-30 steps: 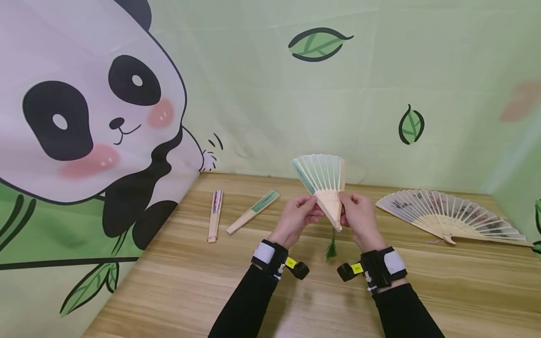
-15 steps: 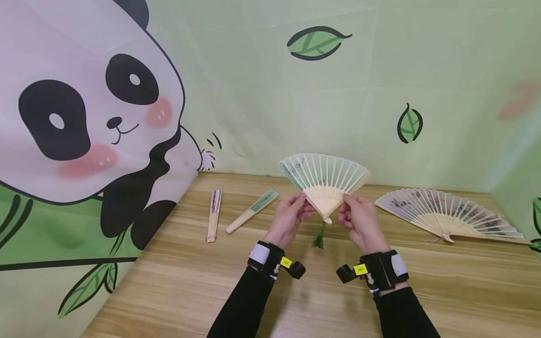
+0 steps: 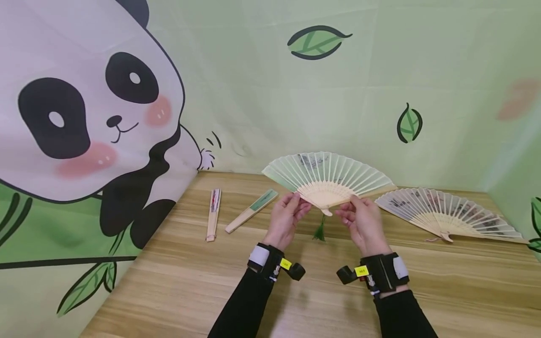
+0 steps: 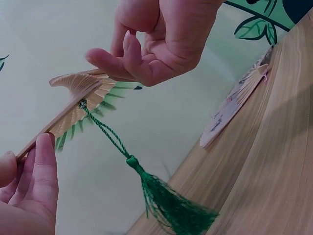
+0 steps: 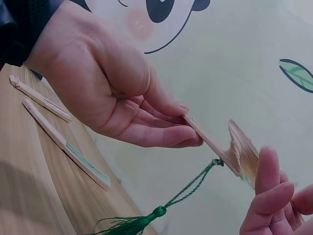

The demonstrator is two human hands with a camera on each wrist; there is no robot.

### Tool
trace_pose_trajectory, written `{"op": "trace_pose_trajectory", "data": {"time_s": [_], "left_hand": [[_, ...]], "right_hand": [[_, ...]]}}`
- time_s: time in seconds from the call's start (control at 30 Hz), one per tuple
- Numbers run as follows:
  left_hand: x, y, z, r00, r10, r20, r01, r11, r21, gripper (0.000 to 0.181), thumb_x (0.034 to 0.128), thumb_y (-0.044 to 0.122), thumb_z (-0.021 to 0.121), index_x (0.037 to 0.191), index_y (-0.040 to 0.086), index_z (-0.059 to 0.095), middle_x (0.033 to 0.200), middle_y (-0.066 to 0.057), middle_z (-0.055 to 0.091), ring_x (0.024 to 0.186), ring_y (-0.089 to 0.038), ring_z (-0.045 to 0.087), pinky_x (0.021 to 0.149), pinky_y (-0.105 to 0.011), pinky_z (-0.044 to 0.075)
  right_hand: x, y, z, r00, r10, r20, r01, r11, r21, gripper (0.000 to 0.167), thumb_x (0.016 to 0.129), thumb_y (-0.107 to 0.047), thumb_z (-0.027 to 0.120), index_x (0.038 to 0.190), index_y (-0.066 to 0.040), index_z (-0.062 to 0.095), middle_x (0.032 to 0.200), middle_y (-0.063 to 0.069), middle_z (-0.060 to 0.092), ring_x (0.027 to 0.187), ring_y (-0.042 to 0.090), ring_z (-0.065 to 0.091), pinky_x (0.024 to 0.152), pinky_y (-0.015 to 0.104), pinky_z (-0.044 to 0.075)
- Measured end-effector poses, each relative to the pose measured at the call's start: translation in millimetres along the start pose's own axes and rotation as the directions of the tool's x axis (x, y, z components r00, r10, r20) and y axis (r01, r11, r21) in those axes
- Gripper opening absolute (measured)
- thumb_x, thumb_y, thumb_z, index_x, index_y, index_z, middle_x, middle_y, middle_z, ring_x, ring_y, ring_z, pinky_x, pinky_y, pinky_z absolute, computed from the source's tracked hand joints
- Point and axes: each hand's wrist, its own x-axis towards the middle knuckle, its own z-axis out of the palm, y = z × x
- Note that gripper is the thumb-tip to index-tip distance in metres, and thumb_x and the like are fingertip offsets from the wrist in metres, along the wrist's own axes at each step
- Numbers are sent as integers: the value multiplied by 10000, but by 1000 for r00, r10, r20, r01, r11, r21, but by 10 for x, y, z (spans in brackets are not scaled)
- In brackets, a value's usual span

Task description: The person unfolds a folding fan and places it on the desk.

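- We noted a pale green cloth backdrop point(image 3: 253, 94), lightly creased, printed with a large black-and-white panda point(image 3: 105, 117) on the left and dark-outlined green leaves.
- Below it we recorded a light brown wood-grain table point(image 3: 317, 300).
- We saw two black sleeves point(image 3: 241, 305) reach in from the near edge.
- At the right of the table lay a spread fan with greyish, dark-patterned cloth point(image 3: 448, 213) and pale ribs.
- We found the fan in hand, a spread pale green cloth fan with cream ribs point(image 3: 325, 188), raised above the table between both hands, its arc upward and its pivot end toward the person.
- We logged the left hand point(image 3: 284, 223) as clamped, thumb and fingers pinching the fan's left outer rib.
- We logged the right hand point(image 3: 367, 223) as clamped likewise, on the right outer rib; the hands stood apart.
- Each wrist bore a black strap point(image 3: 265, 260) with a small black camera point(image 3: 297, 271).
- Left of the left hand we saw two folded fans, not touching: a slanted one with green cloth point(image 3: 252, 211) and, farther left, a near-upright one with multicoloured cloth point(image 3: 214, 215).
- We observed a dark green thread tassel point(image 3: 320, 231) hanging from the raised fan's pivot end on a twisted cord.
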Motion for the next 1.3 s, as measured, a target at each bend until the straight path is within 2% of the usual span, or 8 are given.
{"op": "trace_pose_trajectory", "data": {"time_s": [0.13,0.37,0.7,1.0,1.3], "left_hand": [[-1,-13,4,1000,10,-5,-10,1000,-4,128,1029,84,489,1020,-9,577,887,-113,672,796,-155,680,781,-239,572],[-9,-25,26,999,16,-36,-16,1000,1,152,1033,44,463,1060,-81,544,918,-183,693,844,-211,710,827,-315,568],[-7,-111,87,991,50,-123,-58,997,-55,95,1017,-7,462,1027,-81,522,925,-217,681,834,-233,710,835,-346,566],[-22,-156,97,980,77,-184,-94,992,-85,70,1004,-29,459,1018,-75,510,911,-208,656,792,-227,699,829,-347,570],[37,-241,58,964,74,-257,-98,992,-81,89,968,-65,489,888,-28,490,812,-159,617,709,-198,679,778,-335,588]], "right_hand": [[-3,11,-7,1000,-3,-26,3,1000,28,130,1067,-186,393,1022,-64,380,755,23,569,661,125,665,581,178,486],[-12,40,25,994,-32,-101,46,989,141,116,1061,-155,398,1019,-50,374,780,62,549,696,171,687,719,240,579],[-8,145,124,960,-93,-263,155,962,224,163,1044,-111,433,919,-57,343,749,80,552,662,182,674,749,281,589],[32,289,216,912,-152,-381,240,951,195,157,1037,-116,457,925,-57,364,765,95,567,627,182,663,706,297,599],[98,406,197,908,-115,-403,199,964,174,144,1043,-140,453,946,-64,376,832,109,565,667,181,661,738,294,595]]}}
